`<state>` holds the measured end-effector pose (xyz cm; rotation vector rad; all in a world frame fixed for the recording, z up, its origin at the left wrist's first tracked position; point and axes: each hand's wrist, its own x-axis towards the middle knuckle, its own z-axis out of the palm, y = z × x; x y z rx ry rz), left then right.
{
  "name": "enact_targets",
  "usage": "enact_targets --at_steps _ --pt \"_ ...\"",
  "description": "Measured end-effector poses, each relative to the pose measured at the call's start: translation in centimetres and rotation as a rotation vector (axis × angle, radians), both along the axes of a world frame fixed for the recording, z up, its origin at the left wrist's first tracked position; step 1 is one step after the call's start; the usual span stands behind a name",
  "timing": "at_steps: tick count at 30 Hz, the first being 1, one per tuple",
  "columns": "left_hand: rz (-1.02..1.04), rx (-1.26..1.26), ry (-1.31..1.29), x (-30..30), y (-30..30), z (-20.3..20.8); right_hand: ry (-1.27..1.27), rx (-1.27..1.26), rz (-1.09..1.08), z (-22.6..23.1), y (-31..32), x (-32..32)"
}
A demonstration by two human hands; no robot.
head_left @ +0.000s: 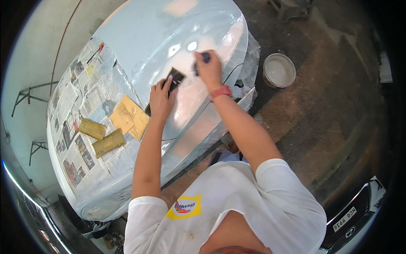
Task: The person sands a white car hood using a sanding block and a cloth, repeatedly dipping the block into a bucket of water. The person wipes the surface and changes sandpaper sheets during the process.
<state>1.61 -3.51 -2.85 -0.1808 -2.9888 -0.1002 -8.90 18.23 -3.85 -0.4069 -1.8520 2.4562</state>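
Note:
A pale blue car hood with wet, whitish-pink patches lies under both hands. My left hand is closed over a dark, flat, rectangular piece on the hood, its far end showing beyond the fingers. To the right, my right hand, with a red band on the wrist, grips a dark blue, rounded thing over a wet pale patch. Motion blurs it, and the palm hides part of it, so its kind cannot be made out.
Newspaper and clear plastic cover the car's glass at left. On them lie tan sandpaper sheets and two yellowish rectangular pieces. A bucket of cloudy liquid stands on the floor at right. Another car is at lower right.

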Motion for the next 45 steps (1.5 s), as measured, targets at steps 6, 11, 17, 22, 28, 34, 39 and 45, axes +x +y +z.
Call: enact_targets --at_steps 6,11,17,22,28,34,39,45 --pt "-0.154 -0.02 -0.052 2.9 0.2 1.4 0.052 0.549 -0.226 -10.8 7.7 -1.1" --pt "-0.132 0.002 0.055 -12.9 7.7 -2.4 -0.056 0.61 -0.256 -13.7 5.7 -1.5" --pt "-0.133 -0.027 0.066 -16.2 9.8 -4.3 0.304 0.79 -0.267 -11.5 6.2 0.0" --pt "-0.234 -0.026 0.001 -9.3 8.5 -1.7 0.179 0.727 -0.275 -13.6 6.0 -1.4" --pt "-0.21 -0.079 0.079 -22.5 11.6 -3.5 0.211 0.71 -0.248 -13.2 5.3 -0.8" --pt "-0.248 -0.02 0.048 -16.5 10.5 -3.3 0.168 0.254 -0.463 -6.6 4.9 -3.6" --pt "-0.208 0.026 -0.082 -12.0 6.9 -3.5 0.366 0.279 0.274 -0.4 0.8 -5.1" --pt "-0.087 -0.129 -0.059 -21.7 13.1 -3.6 0.014 0.444 -0.245 -7.6 6.6 -5.9"
